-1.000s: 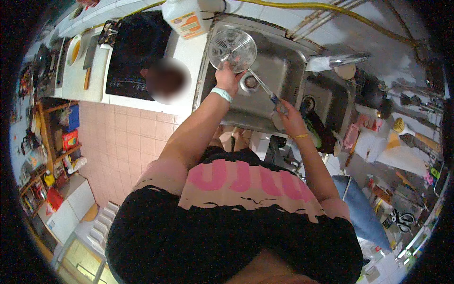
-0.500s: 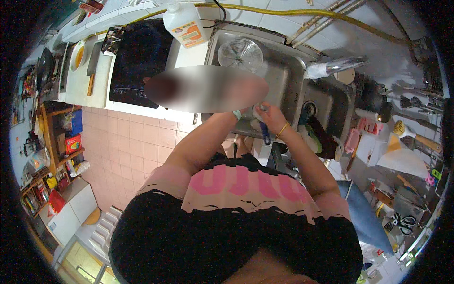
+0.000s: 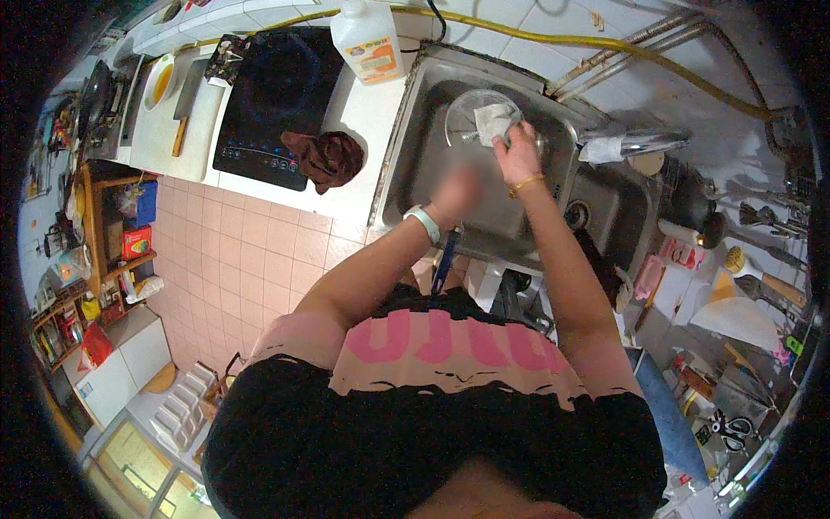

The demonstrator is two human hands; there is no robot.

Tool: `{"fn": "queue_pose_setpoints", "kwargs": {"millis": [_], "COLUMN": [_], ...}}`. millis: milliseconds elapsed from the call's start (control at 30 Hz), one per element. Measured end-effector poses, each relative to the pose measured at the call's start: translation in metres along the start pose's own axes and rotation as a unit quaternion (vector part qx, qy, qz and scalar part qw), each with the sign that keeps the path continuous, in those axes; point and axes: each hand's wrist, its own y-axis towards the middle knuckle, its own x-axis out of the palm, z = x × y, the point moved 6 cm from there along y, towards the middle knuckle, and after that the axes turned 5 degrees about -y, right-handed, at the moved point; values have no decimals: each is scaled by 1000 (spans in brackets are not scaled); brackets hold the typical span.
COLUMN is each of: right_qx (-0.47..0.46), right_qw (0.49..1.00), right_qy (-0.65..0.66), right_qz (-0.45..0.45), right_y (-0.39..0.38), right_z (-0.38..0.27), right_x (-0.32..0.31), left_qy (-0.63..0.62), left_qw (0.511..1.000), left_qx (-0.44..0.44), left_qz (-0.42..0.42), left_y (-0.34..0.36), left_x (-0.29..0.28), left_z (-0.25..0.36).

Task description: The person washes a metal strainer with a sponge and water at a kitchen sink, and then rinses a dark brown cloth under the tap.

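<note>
My right hand (image 3: 519, 156) reaches over the far side of the metal sink, its fingers closed on a crumpled whitish cloth (image 3: 496, 124). That cloth lies against a clear round dish (image 3: 458, 108) with ringed walls. Nearer to me, my left hand (image 3: 460, 195) is over the sink's near part and partly blurred. From under it a long blue handle (image 3: 445, 261) sticks out toward my body, and the hand seems closed on this utensil; its other end is hidden.
Left of the sink (image 3: 393, 164), a dark brown cloth (image 3: 333, 160) lies at the counter edge beside a black cooktop (image 3: 277, 112). A white bottle (image 3: 370, 48) stands behind. The faucet (image 3: 635, 143) is to the right. Further left are a knife (image 3: 181, 121) and a bowl (image 3: 159, 82).
My right hand has moved away from me to the clear dish with the whitish cloth. The blue-handled utensil, earlier at my right hand, is now at my left hand.
</note>
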Motion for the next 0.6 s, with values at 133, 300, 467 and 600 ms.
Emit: {"fn": "queue_pose_setpoints", "kwargs": {"millis": [133, 300, 467, 600], "right_qx": [-11, -130, -48, -110], "right_qw": [996, 976, 985, 986], "right_qy": [53, -62, -147, 101], "right_qz": [-65, -164, -81, -70], "right_y": [4, -26, 12, 5], "right_z": [-15, -29, -9, -47], "right_x": [33, 23, -13, 8], "left_qy": [-218, 58, 155, 232], "left_qw": [971, 997, 987, 971], "left_qx": [-53, -41, -34, -54], "left_qz": [-83, 7, -27, -26], "left_y": [-9, -15, -25, -12], "left_x": [9, -7, -5, -17], "left_z": [0, 30, -3, -29]}}
